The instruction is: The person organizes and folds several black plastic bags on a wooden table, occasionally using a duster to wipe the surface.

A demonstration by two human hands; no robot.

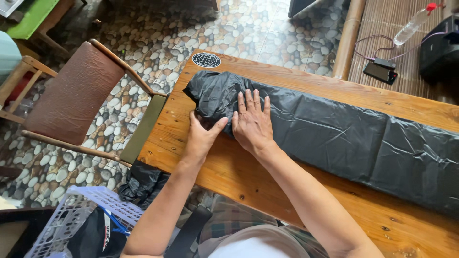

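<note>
Right, we have both hands down on the long black plastic bag (334, 138), which lies flat and folded into a strip along the wooden table (267, 191), its bunched end near the table's left corner. Our right hand (252, 123) is spread open, palm pressing flat on the plastic with fingers apart, gripping nothing. Our left hand (203, 136) sits just beside it, thumb out, fingers tucked at the crumpled end; whether they pinch the film we cannot tell. The risk, as we judge it: this film is slick, so it could slide on the smooth wood or spring out of its folds if the pressing palm lifts. The bag's bulk stretches well off to our right, far beyond both hands, so that end lies unheld.
</note>
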